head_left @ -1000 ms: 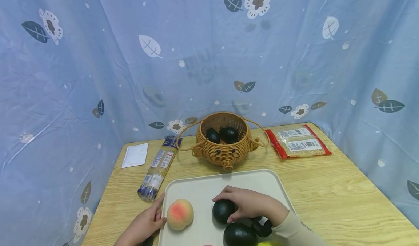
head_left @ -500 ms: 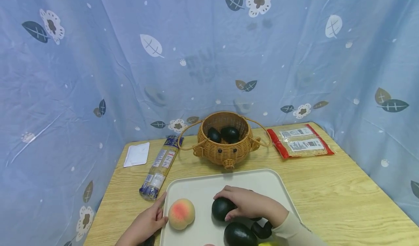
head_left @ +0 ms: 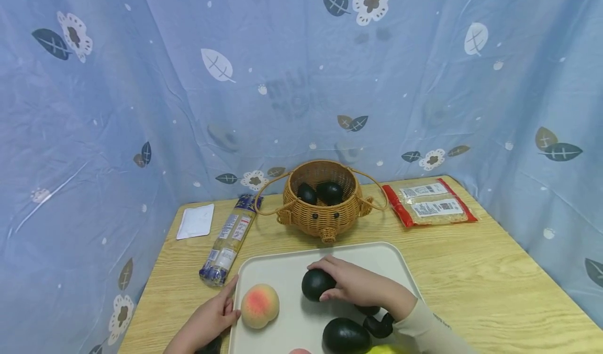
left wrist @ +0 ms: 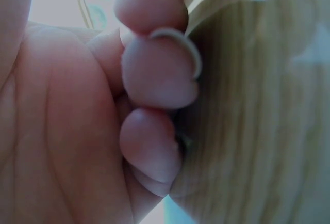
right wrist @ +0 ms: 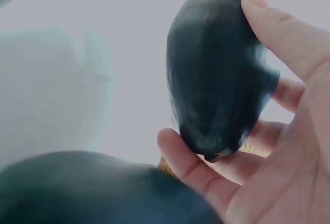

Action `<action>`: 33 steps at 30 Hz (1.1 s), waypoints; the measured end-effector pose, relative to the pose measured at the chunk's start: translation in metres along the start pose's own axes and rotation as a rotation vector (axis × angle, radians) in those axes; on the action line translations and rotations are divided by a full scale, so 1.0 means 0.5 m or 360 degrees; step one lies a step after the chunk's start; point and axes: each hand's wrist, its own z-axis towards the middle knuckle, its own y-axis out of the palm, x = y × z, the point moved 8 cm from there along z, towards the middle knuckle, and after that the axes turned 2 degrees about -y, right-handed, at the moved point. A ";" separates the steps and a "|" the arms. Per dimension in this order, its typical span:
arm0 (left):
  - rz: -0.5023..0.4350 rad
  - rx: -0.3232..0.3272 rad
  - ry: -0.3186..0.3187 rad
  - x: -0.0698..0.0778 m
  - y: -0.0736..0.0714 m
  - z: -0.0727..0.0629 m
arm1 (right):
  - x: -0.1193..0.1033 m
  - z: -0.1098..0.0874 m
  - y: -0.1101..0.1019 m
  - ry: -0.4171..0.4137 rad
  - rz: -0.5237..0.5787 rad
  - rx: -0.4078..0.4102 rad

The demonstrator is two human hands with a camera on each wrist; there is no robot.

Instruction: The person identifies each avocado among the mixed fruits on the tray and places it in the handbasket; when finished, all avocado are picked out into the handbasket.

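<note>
In the head view my right hand (head_left: pixel 353 283) grips a dark avocado (head_left: pixel 315 286) above the beige tray (head_left: pixel 287 262). The right wrist view shows that avocado (right wrist: pixel 219 74) between thumb and fingers, stem end toward the bottom. My left hand (head_left: pixel 212 317) touches the tray's left rim with a straight index finger and the thumb; its other fingers are loosely curled, as the left wrist view shows. Beside it on the tray sits a peach (head_left: pixel 260 307). Another avocado (head_left: pixel 346 337) lies nearer me, next to a curved black thing (head_left: pixel 378 325) partly hidden by my right sleeve.
Behind the tray stands a wicker basket (head_left: pixel 325 220) with two dark avocados (head_left: pixel 330 192) inside. A pasta packet (head_left: pixel 228 241) and a white card (head_left: pixel 195 221) lie left. A red-edged bag (head_left: pixel 431 203) lies right. Something yellow (head_left: pixel 383 349) shows at the bottom edge.
My right hand has moved slightly up the frame with the avocado, away from the avocado nearer me, and a shadow shows beneath it. My left hand stays at the tray's rim.
</note>
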 end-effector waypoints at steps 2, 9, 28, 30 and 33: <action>-0.0001 0.0000 -0.0010 -0.001 0.000 0.000 | -0.004 0.001 -0.015 0.0005 -0.0020 0.0036; 0.0017 0.0015 -0.0048 -0.006 -0.002 -0.002 | -0.021 0.016 -0.079 -0.0022 -0.0046 0.0189; 0.0066 0.0036 0.0038 0.004 -0.001 -0.002 | -0.023 0.074 -0.254 0.0190 -0.0229 0.0795; 0.0060 0.0039 0.0038 0.005 -0.003 -0.002 | -0.016 0.081 -0.267 0.0217 -0.0225 0.0852; 0.0038 0.0038 0.0036 0.008 -0.005 -0.003 | -0.002 0.092 -0.284 0.0263 -0.0230 0.0931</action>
